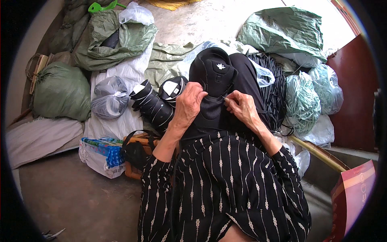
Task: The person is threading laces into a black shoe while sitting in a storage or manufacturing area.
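A black shoe upper (213, 72) with a white emblem on its tongue rests across my lap, its opening away from me. My left hand (188, 104) is closed in a pinch at the upper's left edge, beside the eyelets. From the other side, my right hand (243, 107) pinches a thin black shoelace with a pale tip, close to the right eyelet edge. The lace's run between the two hands is hard to make out against the black fabric. Left of my knees lie a nested stack of black shoe uppers (155, 111) and another rolled upper (172, 86).
Black laces (272, 90) hang beside my right leg, near pale green lace bundles (302, 101). Green sacks (60, 92) and a tied plastic bag (109, 97) stand to the left. A bamboo pole (318, 155) and a red box (351, 197) are at the right.
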`<state>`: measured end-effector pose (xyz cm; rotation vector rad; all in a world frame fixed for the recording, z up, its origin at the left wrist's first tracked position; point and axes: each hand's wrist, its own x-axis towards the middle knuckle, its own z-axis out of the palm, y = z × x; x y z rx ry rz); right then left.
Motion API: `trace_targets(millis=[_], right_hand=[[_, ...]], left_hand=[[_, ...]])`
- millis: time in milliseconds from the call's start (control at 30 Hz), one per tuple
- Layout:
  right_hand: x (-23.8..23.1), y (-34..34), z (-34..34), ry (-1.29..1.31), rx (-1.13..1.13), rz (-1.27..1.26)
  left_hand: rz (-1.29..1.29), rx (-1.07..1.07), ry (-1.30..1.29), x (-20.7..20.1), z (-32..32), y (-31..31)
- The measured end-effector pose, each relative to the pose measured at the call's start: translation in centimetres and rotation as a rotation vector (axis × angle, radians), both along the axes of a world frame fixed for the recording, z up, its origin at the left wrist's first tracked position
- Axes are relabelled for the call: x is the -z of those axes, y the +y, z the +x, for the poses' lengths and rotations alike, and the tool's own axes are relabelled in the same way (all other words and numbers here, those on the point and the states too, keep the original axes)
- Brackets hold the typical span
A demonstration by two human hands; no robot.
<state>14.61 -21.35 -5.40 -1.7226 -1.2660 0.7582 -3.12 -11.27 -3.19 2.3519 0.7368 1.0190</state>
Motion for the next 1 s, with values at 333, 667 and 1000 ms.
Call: trace_targets(millis=[333,667,1000], right_hand=[[0.2,0.8,-0.3,-0.137,-0.006,-0.01],[-0.4,2.0,-0.2,-0.16,-0.038,-0.01],[0.7,1.2,-0.6,-0.108,-0.113,0.135]], left_hand=[[0.043,-0.175,0.088,2.5,0.7,-1.4],[0.007,-0.26,-0.137,3.4,1.3,-2.2],[-0.284,-0.18,-0.077,1.2,-1.9,-1.0]])
